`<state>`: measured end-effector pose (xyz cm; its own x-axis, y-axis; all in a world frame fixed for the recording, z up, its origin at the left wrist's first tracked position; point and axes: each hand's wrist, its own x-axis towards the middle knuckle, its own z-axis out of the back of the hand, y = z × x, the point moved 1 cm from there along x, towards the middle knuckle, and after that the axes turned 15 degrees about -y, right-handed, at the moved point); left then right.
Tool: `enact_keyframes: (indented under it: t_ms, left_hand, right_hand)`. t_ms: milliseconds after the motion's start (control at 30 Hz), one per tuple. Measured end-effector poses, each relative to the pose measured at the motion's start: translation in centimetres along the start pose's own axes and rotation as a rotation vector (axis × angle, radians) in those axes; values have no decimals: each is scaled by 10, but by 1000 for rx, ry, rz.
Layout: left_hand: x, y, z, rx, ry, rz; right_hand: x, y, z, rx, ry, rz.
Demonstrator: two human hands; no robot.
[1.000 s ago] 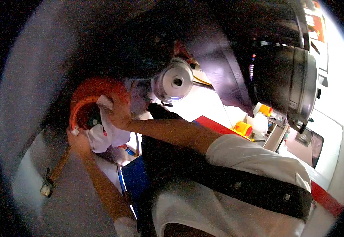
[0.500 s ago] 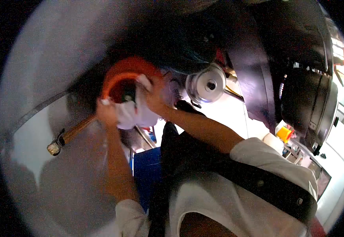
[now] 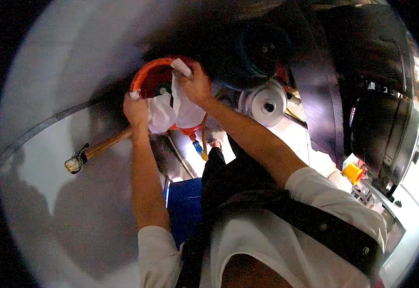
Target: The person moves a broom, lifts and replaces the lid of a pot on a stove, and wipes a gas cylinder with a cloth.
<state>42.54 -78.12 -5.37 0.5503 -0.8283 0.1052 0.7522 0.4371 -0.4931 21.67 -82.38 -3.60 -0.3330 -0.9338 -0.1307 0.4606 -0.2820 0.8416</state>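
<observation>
Ahead of me is a red-orange ring (image 3: 149, 67), round and hollow like a gas cylinder's collar, with a small dark green part (image 3: 163, 89) inside. White cloth (image 3: 161, 113) hangs over its near side in two folds. My left hand (image 3: 136, 113) is closed on the cloth at the ring's left edge. At the right edge, my right hand (image 3: 197, 85) is closed around more cloth, its end sticking up above the fingers. Both hands appear to press the cloth against the rim; the fingertips are partly hidden. Below hangs a yellow hose with a blue fitting (image 3: 197, 147).
A wooden stick (image 3: 106, 145) with a wrapped end lies left of my left hand. To the right are a dark round object (image 3: 255, 57) and a round shiny metal item (image 3: 262, 103). A blue panel (image 3: 184, 206) stands below; black equipment (image 3: 375, 134) and a yellow container (image 3: 352, 173) are farther right.
My right hand has moved up along the ring with its cloth. The ring sits higher in view, and the blue fitting now shows below it. The camera has shifted slightly.
</observation>
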Motion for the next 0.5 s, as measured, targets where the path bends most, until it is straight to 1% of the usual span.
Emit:
enact_keyframes:
  t_ms: [33, 67, 100, 167, 233, 333, 400, 467, 500]
  left_hand:
    - [-2, -2, -2, -21, -8, 12]
    - [-15, 3, -5, 3, -5, 93]
    - [-39, 1, -1, 0, -49, 79]
    - [-87, 17, -3, 112, -86, 53]
    - [-96, 7, 10, -11, -48, 213]
    - [-70, -17, 21, 11, 104, 98]
    - [-56, 16, -1, 123, 54, -96]
    - [-32, 14, -3, 102, 43, -95]
    - [-16, -2, 6, 22, 62, 6]
  right_hand:
    - [-1, 4, 1, 21, -24, -2]
    - [-8, -16, 0, -62, 33, -61]
    - [-21, -34, 8, -110, -57, 202]
    - [-51, -52, 27, -152, -117, 394]
    - [-64, -59, 35, -128, -64, 285]
    - [-60, -52, 36, -96, -35, 211]
    - [-53, -50, 26, -66, -85, 224]
    - [-45, -39, 12, -20, -119, 208]
    - [-36, -21, 11, 3, -115, 176]
